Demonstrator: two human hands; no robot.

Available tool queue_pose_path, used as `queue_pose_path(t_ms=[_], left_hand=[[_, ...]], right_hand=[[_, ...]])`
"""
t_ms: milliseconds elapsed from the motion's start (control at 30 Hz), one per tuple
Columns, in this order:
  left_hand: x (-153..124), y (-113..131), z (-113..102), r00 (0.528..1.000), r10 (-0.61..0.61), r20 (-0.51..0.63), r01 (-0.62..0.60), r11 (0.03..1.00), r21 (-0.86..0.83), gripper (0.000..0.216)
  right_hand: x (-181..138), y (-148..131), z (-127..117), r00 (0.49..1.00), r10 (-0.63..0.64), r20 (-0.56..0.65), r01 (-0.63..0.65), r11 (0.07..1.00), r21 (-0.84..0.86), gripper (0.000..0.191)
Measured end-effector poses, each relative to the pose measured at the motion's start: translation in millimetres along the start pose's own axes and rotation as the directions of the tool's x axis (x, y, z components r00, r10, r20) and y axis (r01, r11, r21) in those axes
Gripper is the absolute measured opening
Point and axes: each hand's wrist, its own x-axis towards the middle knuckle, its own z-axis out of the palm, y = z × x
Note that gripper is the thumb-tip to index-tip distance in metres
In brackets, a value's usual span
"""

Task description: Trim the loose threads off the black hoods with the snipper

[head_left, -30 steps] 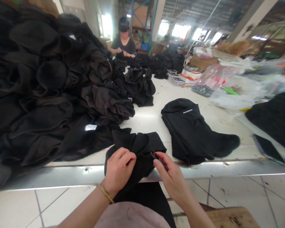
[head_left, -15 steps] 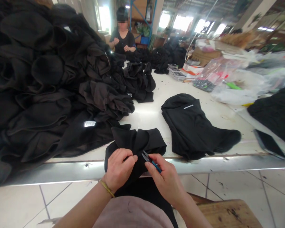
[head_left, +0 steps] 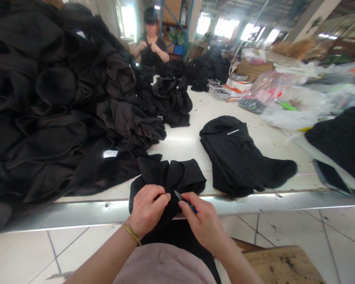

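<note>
Black garment (head_left: 168, 177) bunched in left hand's (head_left: 148, 207) grip, snips (head_left: 185, 200) just beside

The hands (head_left: 202, 223) hide most of the small blue-handled snips (head_left: 187, 202), leaving their exact grip unclear.

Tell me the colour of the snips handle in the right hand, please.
The snips handle is teal blue; the head view shows it best.

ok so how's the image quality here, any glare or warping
In the head view, the far windows blow out to white, glare runs along the metal table edge, and the wide lens bows that edge; the left hand and right hand look fairly sharp.
</note>
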Motion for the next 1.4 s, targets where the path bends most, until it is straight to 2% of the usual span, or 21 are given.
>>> queue_pose_path(t_ms=[100, 200, 300, 367, 467, 533, 600, 633, 667, 700, 767, 800, 867, 933, 967, 1000, 1100, 1167, 1267, 1333, 1400], left_hand=[[0, 3, -9, 0.995, -0.095, -0.025, 0.095, 0.995, -0.036, 0.011], [-8, 9, -30, 0.996, -0.092, -0.010, 0.091, 0.993, -0.073, 0.011], [-26, 8, -50, 0.961, 0.078, 0.265, -0.051, 0.993, -0.110, 0.031], [-40, -1, -57, 0.878, 0.146, 0.457, -0.110, 0.989, -0.103, 0.050], [-53, -21, -61, 0.826, 0.144, 0.545, -0.126, 0.990, -0.070, 0.046], [-49, -32, -66, 0.857, 0.094, 0.507, -0.038, 0.992, -0.119, 0.039], [-31, -36, -77, 0.914, -0.094, 0.395, 0.189, 0.960, -0.209, 0.027], [-17, -35, -85, 0.917, -0.248, 0.312, 0.339, 0.898, -0.282, 0.021], [0, -33, -92, 0.873, -0.426, 0.238, 0.486, 0.790, -0.372, 0.016], [19, -30, -99, 0.786, -0.591, 0.181, 0.592, 0.636, -0.495, 0.015], [56, -27, -107, 0.598, -0.765, 0.241, 0.639, 0.273, -0.719, 0.018], [72, -27, -106, 0.545, -0.789, 0.284, 0.608, 0.139, -0.781, 0.022], [91, -33, -94, 0.484, -0.781, 0.394, 0.560, -0.069, -0.826, 0.032], [90, -45, -72, 0.456, -0.767, 0.452, 0.573, -0.136, -0.809, 0.045], [83, -50, -60, 0.455, -0.782, 0.426, 0.602, -0.083, -0.794, 0.048], [73, -55, -49, 0.473, -0.809, 0.350, 0.632, 0.034, -0.775, 0.049], [31, -54, -31, 0.602, -0.798, -0.017, 0.641, 0.496, -0.585, 0.043], [7, -43, -33, 0.706, -0.701, -0.102, 0.611, 0.675, -0.415, 0.030], [-13, -25, -43, 0.826, -0.563, 0.034, 0.556, 0.802, -0.218, 0.023], [-16, -20, -46, 0.827, -0.548, 0.127, 0.563, 0.812, -0.156, 0.025], [-15, -18, -46, 0.775, -0.605, 0.181, 0.630, 0.763, -0.148, 0.021]], right_hand=[[7, 19, -11, 0.980, 0.130, -0.151, -0.112, 0.986, 0.124, 0.025], [20, 46, -25, 0.901, 0.293, -0.320, -0.268, 0.956, 0.120, 0.037], [30, 68, -30, 0.867, 0.320, -0.382, -0.358, 0.933, -0.032, 0.045], [35, 73, -25, 0.895, 0.319, -0.312, -0.355, 0.932, -0.066, 0.045], [41, 67, -21, 0.949, 0.274, -0.154, -0.265, 0.961, 0.076, 0.027], [47, 53, -29, 0.957, 0.287, -0.045, -0.259, 0.914, 0.312, 0.013], [55, 36, -46, 0.939, 0.342, 0.028, -0.295, 0.765, 0.572, 0.011], [61, 28, -57, 0.928, 0.370, 0.035, -0.292, 0.667, 0.686, 0.013], [67, 20, -67, 0.919, 0.393, 0.022, -0.262, 0.571, 0.778, 0.015], [73, 14, -75, 0.912, 0.409, -0.020, -0.201, 0.491, 0.848, 0.017], [86, 5, -83, 0.902, 0.410, -0.131, -0.056, 0.415, 0.908, 0.017], [90, 4, -83, 0.901, 0.397, -0.175, -0.008, 0.420, 0.908, 0.019], [94, 6, -73, 0.881, 0.379, -0.283, 0.046, 0.527, 0.849, 0.030], [90, 14, -58, 0.841, 0.370, -0.394, 0.027, 0.698, 0.715, 0.042], [85, 18, -50, 0.824, 0.363, -0.435, -0.004, 0.771, 0.637, 0.046], [79, 22, -42, 0.821, 0.351, -0.450, -0.041, 0.823, 0.567, 0.047], [56, 26, -26, 0.893, 0.323, -0.314, -0.158, 0.877, 0.454, 0.048], [42, 20, -19, 0.940, 0.283, -0.191, -0.187, 0.895, 0.405, 0.045], [28, 5, -6, 0.987, 0.140, -0.081, -0.111, 0.951, 0.290, 0.037], [23, -4, 7, 1.000, 0.011, -0.027, -0.006, 0.982, 0.188, 0.033], [21, -11, 22, 0.995, -0.094, 0.016, 0.092, 0.992, 0.092, 0.033]])
